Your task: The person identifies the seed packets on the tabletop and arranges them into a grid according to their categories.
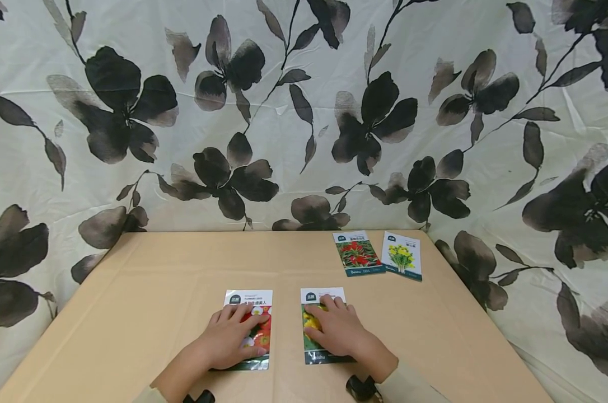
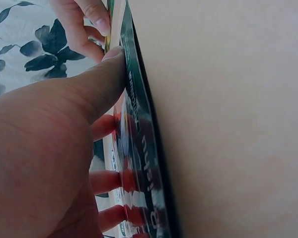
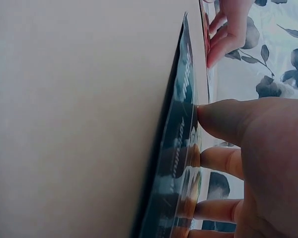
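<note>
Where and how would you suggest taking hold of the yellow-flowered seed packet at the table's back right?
I'd pinch the yellow-flowered seed packet by its right edge, coming from the right: it lies flat, that edge looks free, and its lower left appears to meet the red-flowered packet.

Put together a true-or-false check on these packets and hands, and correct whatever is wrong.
1. The left hand rests on the near left packet. True.
2. The right hand touches no packet. False: its fingers rest on the near right packet.
3. Bare table shows between the two near packets. True.
4. The far red-flowered packet lies right of the far yellow-flowered packet. False: it lies left of it.
5. Four packets are in view. True.
</note>
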### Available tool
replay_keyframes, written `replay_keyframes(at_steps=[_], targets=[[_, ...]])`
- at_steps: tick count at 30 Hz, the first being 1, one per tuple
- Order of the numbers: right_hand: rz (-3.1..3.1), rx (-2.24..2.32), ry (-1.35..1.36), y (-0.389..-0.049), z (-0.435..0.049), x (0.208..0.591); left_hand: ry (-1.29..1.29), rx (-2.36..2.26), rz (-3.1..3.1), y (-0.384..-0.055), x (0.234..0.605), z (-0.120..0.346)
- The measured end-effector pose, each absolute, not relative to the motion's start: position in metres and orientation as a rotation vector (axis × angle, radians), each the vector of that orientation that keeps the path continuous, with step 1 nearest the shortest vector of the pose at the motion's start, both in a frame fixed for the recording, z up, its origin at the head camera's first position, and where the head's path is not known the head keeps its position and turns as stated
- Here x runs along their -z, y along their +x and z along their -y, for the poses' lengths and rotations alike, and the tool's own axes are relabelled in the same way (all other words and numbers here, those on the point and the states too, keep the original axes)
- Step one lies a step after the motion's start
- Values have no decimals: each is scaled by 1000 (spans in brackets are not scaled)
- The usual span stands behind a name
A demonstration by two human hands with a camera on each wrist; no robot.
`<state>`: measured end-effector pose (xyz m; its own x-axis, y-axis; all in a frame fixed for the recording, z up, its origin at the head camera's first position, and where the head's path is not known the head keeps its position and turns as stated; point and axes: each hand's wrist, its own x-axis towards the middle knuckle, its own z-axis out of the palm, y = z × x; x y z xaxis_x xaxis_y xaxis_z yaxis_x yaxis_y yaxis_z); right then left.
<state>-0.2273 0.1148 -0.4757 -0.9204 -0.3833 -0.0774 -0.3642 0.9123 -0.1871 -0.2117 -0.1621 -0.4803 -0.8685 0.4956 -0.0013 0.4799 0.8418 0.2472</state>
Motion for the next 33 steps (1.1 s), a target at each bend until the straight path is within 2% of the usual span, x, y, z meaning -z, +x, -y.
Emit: replay_keyframes(at_steps=[33], targets=[[-2996,220,-612,-223,-97,478,768,-354,-2944,-214,479,162]])
